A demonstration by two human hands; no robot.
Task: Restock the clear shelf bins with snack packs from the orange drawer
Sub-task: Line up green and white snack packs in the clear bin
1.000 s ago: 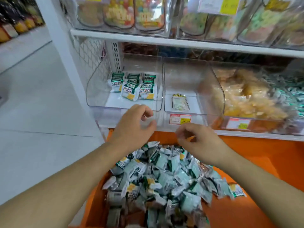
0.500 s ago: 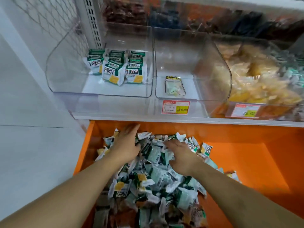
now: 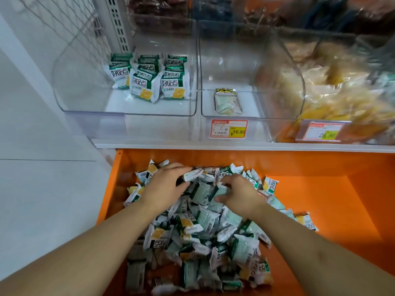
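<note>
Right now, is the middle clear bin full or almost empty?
Almost empty. The middle clear bin holds a single pale packet lying flat on its floor; the rest is bare.

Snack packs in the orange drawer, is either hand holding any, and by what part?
Left hand grips a snack pack by its end; right hand pinches another pack at its edge.
</note>
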